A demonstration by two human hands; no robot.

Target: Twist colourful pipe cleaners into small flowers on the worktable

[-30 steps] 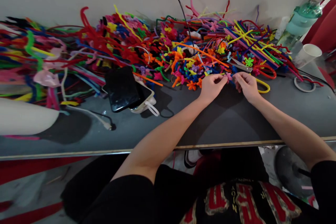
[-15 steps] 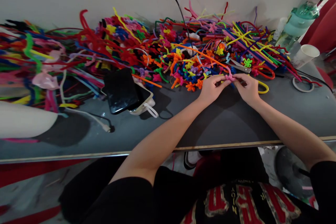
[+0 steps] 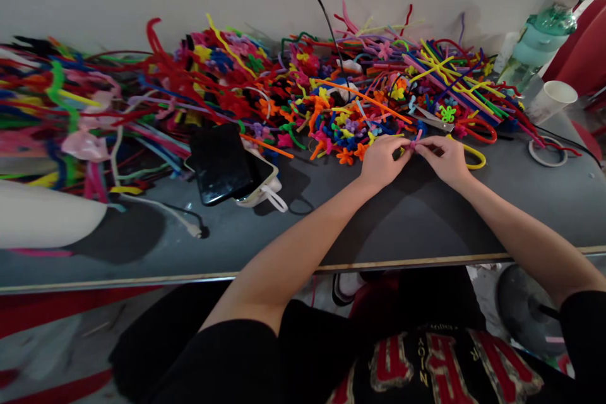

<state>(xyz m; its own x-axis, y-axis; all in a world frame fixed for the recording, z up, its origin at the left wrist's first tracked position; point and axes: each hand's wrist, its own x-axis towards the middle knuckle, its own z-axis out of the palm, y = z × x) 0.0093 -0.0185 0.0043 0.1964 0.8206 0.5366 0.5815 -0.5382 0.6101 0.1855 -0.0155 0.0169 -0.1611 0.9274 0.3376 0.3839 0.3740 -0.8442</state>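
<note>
The right hand [image 3: 444, 156], a second ago just apart from the pink flower [image 3: 413, 144], has come in to it from the side of the bench's [image 3: 383, 233] right end; its fingertips now meet those of the left hand [image 3: 382, 161] at the flower; the petals, spread out to my eye half a second ago, are now bunched between them; the stem, then leaning toward the bench's left end, now tips toward the right.

Fingers [image 3: 427, 153] partly hide the small pink pipe-cleaner piece [image 3: 413, 144]; the view's left edge crops a rounded white object [image 3: 47, 214].
</note>
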